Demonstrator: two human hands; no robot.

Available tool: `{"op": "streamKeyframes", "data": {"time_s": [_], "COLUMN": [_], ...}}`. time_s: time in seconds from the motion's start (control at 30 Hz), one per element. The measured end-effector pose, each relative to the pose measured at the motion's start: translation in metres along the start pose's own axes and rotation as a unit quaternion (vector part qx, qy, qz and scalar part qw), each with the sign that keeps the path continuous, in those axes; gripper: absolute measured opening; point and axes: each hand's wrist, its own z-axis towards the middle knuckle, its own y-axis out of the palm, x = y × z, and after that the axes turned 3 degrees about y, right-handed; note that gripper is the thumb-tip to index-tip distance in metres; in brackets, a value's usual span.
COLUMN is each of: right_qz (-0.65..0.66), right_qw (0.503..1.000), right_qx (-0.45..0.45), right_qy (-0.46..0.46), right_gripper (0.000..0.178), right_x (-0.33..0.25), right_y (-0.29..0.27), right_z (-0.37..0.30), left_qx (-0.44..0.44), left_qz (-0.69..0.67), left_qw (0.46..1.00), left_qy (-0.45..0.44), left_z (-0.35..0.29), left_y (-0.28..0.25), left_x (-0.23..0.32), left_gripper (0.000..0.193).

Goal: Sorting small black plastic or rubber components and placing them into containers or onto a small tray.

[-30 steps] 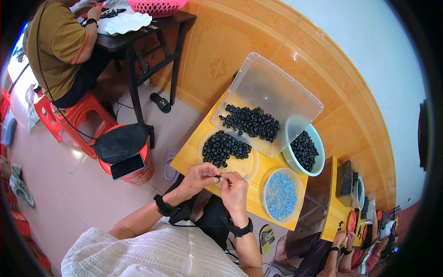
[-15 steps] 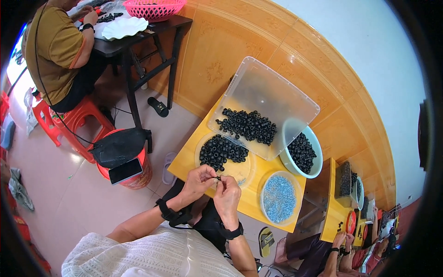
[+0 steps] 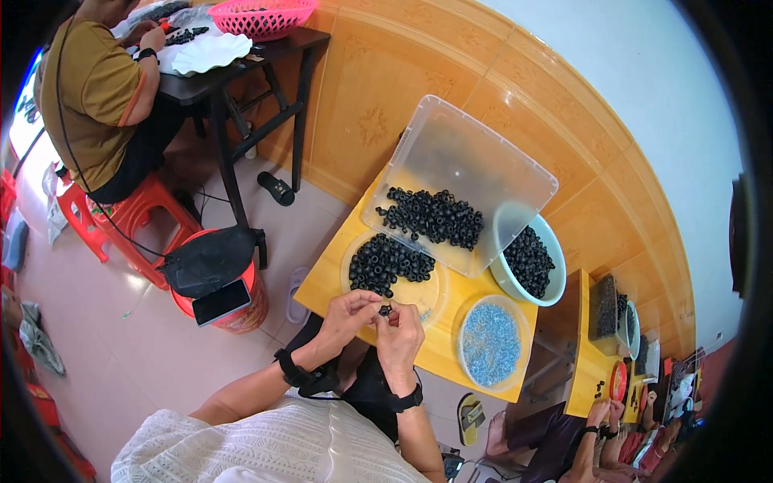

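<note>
My left hand (image 3: 343,320) and my right hand (image 3: 399,341) meet above the near edge of the yellow table. Between their pinched fingertips is a small black ring-shaped part (image 3: 385,311) with a hollow middle. Just beyond my fingers, a shallow round dish (image 3: 437,299) holds a heap of black ring-shaped parts (image 3: 385,266). To the right stands a round tub (image 3: 525,338) full of small pale-blue pieces (image 3: 489,344). Whether one of those blue pieces is in my fingers is too small to tell.
A clear plastic box (image 3: 483,157) with more black parts lies tilted behind the dish. Beside it is a light-blue bowl (image 3: 557,282) of black parts. At left, a red bucket (image 3: 256,310) carries a phone (image 3: 221,303). A person (image 3: 101,88) sits at a dark table (image 3: 278,50).
The black ring-shaped part has turned between my fingertips, so its hollow opening now shows more clearly. My hands stay at almost the same place.
</note>
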Motion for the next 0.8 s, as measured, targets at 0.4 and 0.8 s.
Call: {"op": "streamKeyframes", "data": {"time_s": [0.4,0.8], "right_qz": [-0.016,-0.116], "right_qw": [0.998,0.984], "right_qx": [-0.051,-0.09], "right_qy": [-0.018,-0.103], "right_gripper": [0.028,0.007], "right_x": [0.003,0.001], "right_y": [-0.009,-0.009], "right_z": [0.005,-0.003], "left_qx": [-0.082,-0.075], "left_qz": [0.099,0.069], "left_qw": [0.991,0.984], "left_qy": [-0.029,-0.146], "left_z": [0.005,-0.002], "left_y": [-0.006,-0.018], "left_x": [-0.007,-0.011], "left_gripper": [0.022,0.027]}}
